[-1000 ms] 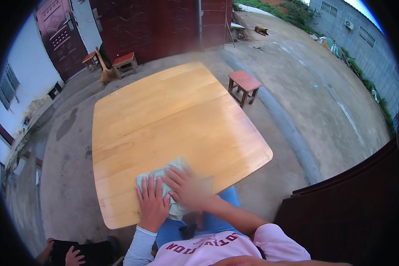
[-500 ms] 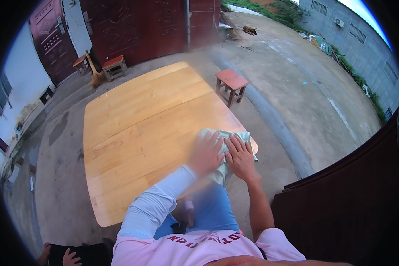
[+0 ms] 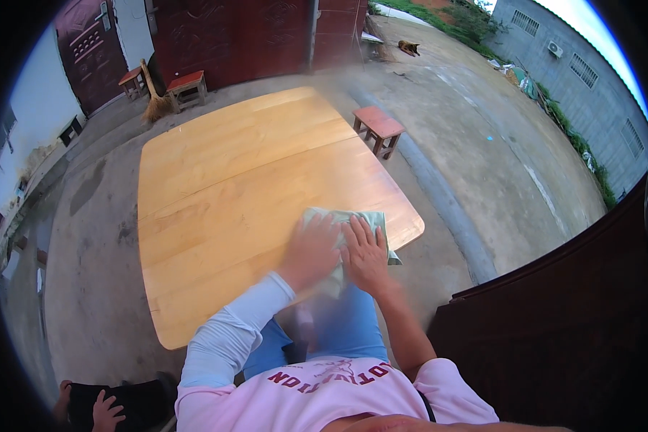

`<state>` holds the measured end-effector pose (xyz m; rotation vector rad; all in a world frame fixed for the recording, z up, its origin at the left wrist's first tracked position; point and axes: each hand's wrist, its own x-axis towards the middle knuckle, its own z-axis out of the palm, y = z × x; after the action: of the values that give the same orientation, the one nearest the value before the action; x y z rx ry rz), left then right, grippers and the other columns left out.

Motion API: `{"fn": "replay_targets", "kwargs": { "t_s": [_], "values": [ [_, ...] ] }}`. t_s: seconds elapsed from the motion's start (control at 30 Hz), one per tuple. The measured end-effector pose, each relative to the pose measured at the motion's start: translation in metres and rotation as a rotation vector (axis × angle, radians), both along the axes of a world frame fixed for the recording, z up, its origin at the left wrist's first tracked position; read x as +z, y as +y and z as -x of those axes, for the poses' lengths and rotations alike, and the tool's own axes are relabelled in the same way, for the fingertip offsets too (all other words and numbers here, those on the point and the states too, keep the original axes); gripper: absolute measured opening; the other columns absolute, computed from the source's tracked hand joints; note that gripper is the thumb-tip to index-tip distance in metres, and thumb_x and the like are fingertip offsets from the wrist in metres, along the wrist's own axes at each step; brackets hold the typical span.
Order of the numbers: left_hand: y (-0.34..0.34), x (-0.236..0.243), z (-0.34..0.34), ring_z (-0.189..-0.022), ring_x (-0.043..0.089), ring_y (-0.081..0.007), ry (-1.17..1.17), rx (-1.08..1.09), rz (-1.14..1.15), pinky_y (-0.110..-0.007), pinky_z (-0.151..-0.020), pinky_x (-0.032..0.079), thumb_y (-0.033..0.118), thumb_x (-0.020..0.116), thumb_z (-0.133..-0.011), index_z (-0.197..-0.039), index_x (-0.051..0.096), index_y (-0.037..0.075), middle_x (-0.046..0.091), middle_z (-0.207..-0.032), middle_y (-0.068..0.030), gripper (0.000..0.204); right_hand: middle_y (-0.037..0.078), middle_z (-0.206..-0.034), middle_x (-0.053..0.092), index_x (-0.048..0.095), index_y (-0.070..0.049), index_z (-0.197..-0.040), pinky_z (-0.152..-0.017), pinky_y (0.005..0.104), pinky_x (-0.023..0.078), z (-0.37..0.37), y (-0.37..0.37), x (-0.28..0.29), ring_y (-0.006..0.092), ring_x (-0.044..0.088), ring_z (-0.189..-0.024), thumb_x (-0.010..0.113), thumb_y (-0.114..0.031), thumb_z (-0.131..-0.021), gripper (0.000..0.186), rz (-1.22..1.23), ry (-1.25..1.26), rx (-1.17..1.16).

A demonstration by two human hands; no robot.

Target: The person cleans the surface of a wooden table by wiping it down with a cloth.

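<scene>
A pale green cloth [image 3: 353, 219] lies flat on the near right corner of a light wooden table [image 3: 245, 180]. Both my hands press down on it side by side. My left hand [image 3: 311, 248], on a light blue sleeved arm, covers the cloth's left part. My right hand [image 3: 367, 253], bare-armed, lies with fingers spread on the cloth's right part. A corner of the cloth hangs over the table's near edge.
A small red-topped stool [image 3: 379, 128] stands just beyond the table's right side. Two more stools [image 3: 187, 85] and a broom [image 3: 153, 104] stand by dark red doors at the back. Another person's hand [image 3: 104, 414] shows at the lower left. A dark wooden panel [image 3: 554, 309] rises on my right.
The cloth and both hands slid from the near left of the table to the near right corner, and have since shifted slightly back toward the left.
</scene>
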<state>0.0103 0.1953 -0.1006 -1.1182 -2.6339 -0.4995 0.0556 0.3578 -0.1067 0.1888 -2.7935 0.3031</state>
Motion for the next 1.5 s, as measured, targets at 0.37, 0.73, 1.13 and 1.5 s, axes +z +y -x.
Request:
{"fn": "replay_targets", "kwargs": {
  "t_s": [0.37, 0.73, 1.13, 1.5],
  "values": [
    [-0.139, -0.007, -0.065, -0.136, 0.031, -0.0331, 0.054, 0.429, 0.098, -0.054, -0.11, 0.021, 0.036, 0.052, -0.089, -0.139, 0.042, 0.008, 0.037, -0.146, -0.0133, 0.058, 0.016, -0.141, 0.041, 0.047, -0.004, -0.132, -0.108, 0.054, 0.024, 0.014, -0.126, -0.007, 0.0316, 0.034, -0.133, 0.049, -0.031, -0.091, 0.049, 0.02, 0.085, 0.504],
    [-0.227, -0.005, -0.112, -0.136, 0.03, -0.0349, 0.016, 0.872, 0.08, -0.056, -0.109, 0.02, 0.039, 0.05, -0.092, -0.14, 0.041, 0.01, 0.035, -0.147, -0.0133, 0.056, 0.015, -0.14, 0.043, 0.049, -0.006, -0.131, -0.109, 0.0517, 0.024, 0.051, -0.237, -0.011, 0.0303, 0.035, -0.133, 0.047, -0.034, -0.092, 0.048, 0.062, 0.142, 1.046],
    [-0.196, -0.006, -0.038, -0.14, 0.02, -0.0356, -0.049, 0.843, 0.214, -0.058, -0.11, 0.014, 0.041, 0.043, -0.096, -0.141, 0.037, 0.011, 0.024, -0.151, -0.0127, 0.054, 0.01, -0.142, 0.042, 0.045, -0.011, -0.134, -0.114, 0.048, 0.018, 0.1, -0.193, 0.023, 0.0275, 0.031, -0.136, 0.048, -0.03, -0.091, 0.047, 0.06, -0.146, 0.952],
    [-0.046, -0.015, 0.071, -0.125, 0.04, -0.0346, 0.204, 0.453, -0.042, -0.057, -0.1, 0.029, 0.039, 0.054, -0.088, -0.126, 0.053, 0.007, 0.047, -0.134, -0.0162, 0.05, 0.008, -0.148, 0.034, 0.04, -0.013, -0.14, -0.114, 0.0468, 0.018, 0.136, -0.026, 0.015, 0.0258, 0.029, -0.138, 0.039, -0.031, -0.096, 0.047, -0.053, -0.074, 0.495]
  ]
}}
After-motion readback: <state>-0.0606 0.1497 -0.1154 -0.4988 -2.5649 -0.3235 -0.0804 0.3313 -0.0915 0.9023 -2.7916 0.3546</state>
